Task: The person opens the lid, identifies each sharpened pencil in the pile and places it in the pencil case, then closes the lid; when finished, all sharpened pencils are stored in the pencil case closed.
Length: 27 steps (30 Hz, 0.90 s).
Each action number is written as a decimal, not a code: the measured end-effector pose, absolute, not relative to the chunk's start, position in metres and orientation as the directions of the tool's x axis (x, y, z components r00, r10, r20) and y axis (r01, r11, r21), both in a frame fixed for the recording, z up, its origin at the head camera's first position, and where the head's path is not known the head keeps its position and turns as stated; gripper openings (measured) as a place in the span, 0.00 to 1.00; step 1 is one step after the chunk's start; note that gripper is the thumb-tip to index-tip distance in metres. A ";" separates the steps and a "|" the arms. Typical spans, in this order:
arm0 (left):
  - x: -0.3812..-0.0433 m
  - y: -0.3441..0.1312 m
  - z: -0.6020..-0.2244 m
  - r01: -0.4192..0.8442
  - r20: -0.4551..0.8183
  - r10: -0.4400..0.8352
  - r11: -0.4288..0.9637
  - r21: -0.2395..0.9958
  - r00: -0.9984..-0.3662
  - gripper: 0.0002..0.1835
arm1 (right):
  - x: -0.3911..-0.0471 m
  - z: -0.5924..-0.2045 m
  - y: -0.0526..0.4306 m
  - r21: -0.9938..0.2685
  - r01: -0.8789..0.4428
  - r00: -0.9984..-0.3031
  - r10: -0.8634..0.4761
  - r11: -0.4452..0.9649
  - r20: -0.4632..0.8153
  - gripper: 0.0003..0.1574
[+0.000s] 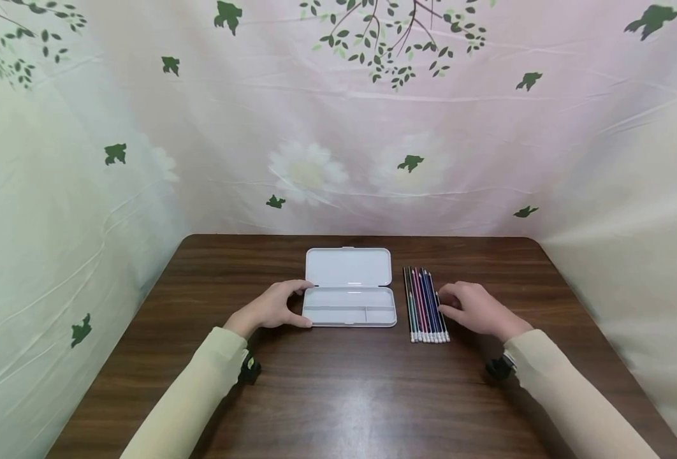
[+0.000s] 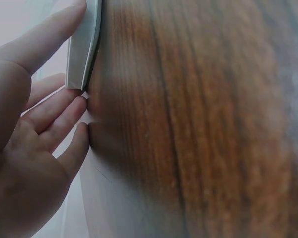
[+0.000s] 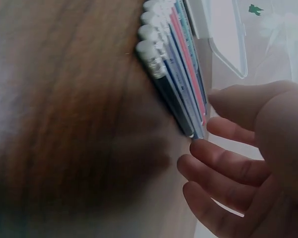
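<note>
Curtained nook — patterned fabric (image 1: 350, 121) behind and beside wood-grain table (image 1: 350, 395).

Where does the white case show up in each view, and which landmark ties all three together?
Head: centre; the white case lies open, left of the pencils, with the left hand at its left end.
Left wrist: upper left, only its edge, by the thumb.
Right wrist: upper right, partly cropped, its lid beyond the pencils.
Shared landmark: the brown wood-grain table.

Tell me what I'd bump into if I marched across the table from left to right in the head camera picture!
The left hand → the open white case → the row of pencils → the right hand.
</note>
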<state>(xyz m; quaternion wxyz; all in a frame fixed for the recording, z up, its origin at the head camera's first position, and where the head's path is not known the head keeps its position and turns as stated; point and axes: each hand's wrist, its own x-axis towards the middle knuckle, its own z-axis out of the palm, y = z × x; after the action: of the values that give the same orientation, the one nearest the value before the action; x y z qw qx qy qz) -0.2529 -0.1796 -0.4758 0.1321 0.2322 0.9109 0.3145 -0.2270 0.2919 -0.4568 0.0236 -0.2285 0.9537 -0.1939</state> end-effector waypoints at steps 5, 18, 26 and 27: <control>-0.253 -0.180 -0.478 0.330 -0.105 0.497 0.705 0.628 -0.862 0.47 | -0.223 -0.460 0.295 -0.395 -0.427 -0.891 -0.453 0.814 0.028 0.12; -0.253 -0.181 -0.476 0.335 -0.107 0.504 0.703 0.627 -0.857 0.47 | -0.223 -0.464 0.295 -0.406 -0.410 -0.899 -0.437 0.817 0.029 0.10; -0.251 -0.180 -0.474 0.333 -0.100 0.503 0.695 0.637 -0.859 0.48 | -0.226 -0.461 0.290 -0.440 -0.328 -0.928 -0.373 0.836 -0.015 0.15; -0.251 -0.180 -0.474 0.332 -0.099 0.503 0.693 0.640 -0.859 0.48 | -0.226 -0.461 0.289 -0.440 -0.319 -0.931 -0.365 0.840 -0.022 0.16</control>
<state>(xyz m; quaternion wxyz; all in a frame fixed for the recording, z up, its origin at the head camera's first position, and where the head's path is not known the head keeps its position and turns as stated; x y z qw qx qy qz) -0.2509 -0.1805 -0.4736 0.1343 0.2293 0.9102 0.3178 -0.2259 0.2889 -0.4612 0.0527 -0.1786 0.9576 -0.2198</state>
